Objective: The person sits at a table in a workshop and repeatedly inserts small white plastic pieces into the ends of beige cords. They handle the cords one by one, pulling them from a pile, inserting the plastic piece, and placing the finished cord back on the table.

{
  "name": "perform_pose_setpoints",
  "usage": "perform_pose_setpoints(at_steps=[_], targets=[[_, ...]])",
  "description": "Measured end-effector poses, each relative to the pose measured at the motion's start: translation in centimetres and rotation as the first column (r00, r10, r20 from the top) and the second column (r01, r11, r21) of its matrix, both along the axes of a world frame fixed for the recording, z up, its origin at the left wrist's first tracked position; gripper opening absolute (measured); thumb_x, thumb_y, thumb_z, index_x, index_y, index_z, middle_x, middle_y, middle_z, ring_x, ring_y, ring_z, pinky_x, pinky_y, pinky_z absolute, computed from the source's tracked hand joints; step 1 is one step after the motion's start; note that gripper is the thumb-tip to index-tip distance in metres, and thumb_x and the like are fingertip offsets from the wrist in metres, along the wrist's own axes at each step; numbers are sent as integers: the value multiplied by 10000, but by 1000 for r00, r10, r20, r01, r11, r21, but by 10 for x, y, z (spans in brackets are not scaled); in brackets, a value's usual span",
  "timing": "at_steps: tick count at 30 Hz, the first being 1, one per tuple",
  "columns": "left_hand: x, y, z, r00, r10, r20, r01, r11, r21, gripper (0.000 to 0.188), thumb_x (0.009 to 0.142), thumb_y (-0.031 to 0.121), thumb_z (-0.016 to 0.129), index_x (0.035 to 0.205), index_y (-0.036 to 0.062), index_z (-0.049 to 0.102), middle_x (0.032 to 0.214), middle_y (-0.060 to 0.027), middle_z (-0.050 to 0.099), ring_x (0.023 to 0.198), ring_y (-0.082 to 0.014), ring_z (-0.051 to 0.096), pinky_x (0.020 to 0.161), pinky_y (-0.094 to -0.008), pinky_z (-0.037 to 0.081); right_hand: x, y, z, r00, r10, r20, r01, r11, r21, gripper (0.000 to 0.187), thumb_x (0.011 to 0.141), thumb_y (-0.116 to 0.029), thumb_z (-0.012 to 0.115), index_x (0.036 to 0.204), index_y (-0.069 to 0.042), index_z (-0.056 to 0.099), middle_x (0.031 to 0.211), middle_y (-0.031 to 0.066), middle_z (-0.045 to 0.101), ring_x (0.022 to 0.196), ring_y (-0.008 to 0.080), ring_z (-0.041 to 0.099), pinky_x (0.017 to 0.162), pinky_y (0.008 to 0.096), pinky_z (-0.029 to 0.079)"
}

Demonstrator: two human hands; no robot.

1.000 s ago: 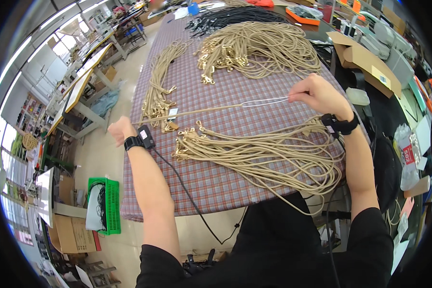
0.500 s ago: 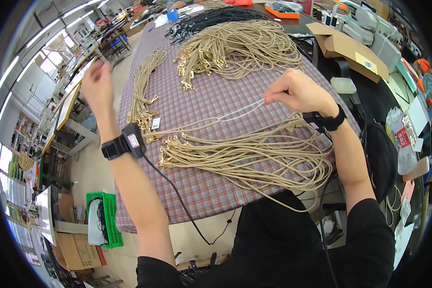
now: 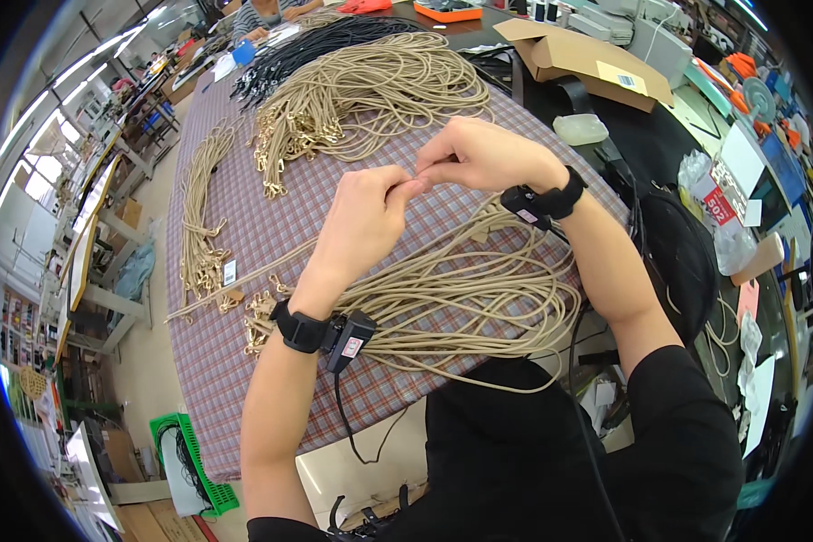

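My left hand (image 3: 366, 217) and my right hand (image 3: 488, 155) meet above the middle of the table, thumbs and fingertips pinched together. Whatever lies between the fingertips is too small to make out; the right one pinched a white string half a second ago. A single beige cord (image 3: 244, 284) slants across the cloth and passes behind my left hand. Just under my hands lies a bundle of beige cords (image 3: 461, 312) with gold metal clasps (image 3: 260, 316) at its left end. Farther off sit a big pile of beige cords (image 3: 379, 77) and a slimmer bundle (image 3: 203, 194), both with gold clasps.
A plaid cloth (image 3: 210, 384) covers the table. Black cords (image 3: 325, 43) lie at its far end, where a person (image 3: 260, 20) sits. An open cardboard box (image 3: 569, 59) stands at the right. On the floor at the left is a green basket (image 3: 219, 495).
My left hand has swung in from the far left to meet my right hand at the fingertips. The white string is no longer visible. The whole view has turned a little to the right.
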State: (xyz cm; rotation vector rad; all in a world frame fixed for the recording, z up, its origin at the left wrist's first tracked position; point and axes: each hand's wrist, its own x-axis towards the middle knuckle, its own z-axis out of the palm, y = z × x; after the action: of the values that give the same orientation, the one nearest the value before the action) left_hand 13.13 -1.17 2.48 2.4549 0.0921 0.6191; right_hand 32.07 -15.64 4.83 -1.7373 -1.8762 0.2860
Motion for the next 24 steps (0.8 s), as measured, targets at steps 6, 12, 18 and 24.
perform_pose_setpoints(at_steps=[6,12,18,24], targets=[[0,17,-7,993,85,82,-84,996,-10,170,1002,61,660,952,-66,763,783,-176,753,641,-196,673,638,-351,507,51,-16,-1,984,-36,-174,-3,975,-220,154,922,-153,823,983,-13,810,805,33,767,699,93,659,648,282,517],[-6,24,3,979,204,19,-203,978,-52,186,1000,76,656,989,-58,784,679,-74,640,617,-123,535,600,-330,427,21,-23,8,972,125,-200,-218,804,-554,202,806,-168,866,936,-14,842,785,67,793,642,146,717,569,293,538],[-6,24,3,982,185,25,-182,979,-87,196,1019,93,662,999,-56,786,715,-60,675,639,-87,543,609,-299,433,-10,-19,8,942,170,289,19,834,-552,280,710,-234,879,973,-141,853,850,61,793,848,255,767,706,414,568],[-3,23,-2,985,164,-50,-171,953,-252,219,1053,126,662,1009,-46,789,754,1,689,674,-42,534,625,-263,425,-11,-18,4,947,152,283,4,876,-482,322,703,-224,872,1010,-152,808,844,53,773,857,284,756,721,439,564]])
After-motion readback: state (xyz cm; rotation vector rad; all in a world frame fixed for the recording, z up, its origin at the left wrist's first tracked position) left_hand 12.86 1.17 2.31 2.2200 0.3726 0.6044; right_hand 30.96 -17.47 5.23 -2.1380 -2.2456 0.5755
